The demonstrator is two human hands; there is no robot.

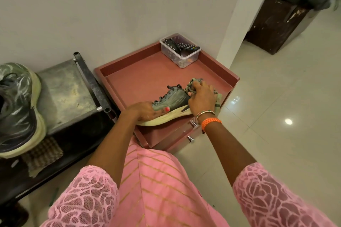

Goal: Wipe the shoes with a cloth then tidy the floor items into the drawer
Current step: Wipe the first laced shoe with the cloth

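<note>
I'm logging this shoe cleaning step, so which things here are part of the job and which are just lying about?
Job: grey shoe, cloth, left hand, right hand, second shoe, pink cabinet.
Lying about: plastic box holding a remote, dark stool.

The shoe (171, 101) lies on its side on top of the cabinet (129, 77), near the front edge, with the left hand (145, 112) at its near end and the right hand (202, 98) pressing the cloth (192, 84) against its far end. A plastic box (180, 55) sits in the cabinet top's back corner against the wall, with a remote (188, 46) in it. Left of the cabinet stands a bench (64, 86), and the 2nd shoe (18, 108) rests on its left end.
</note>
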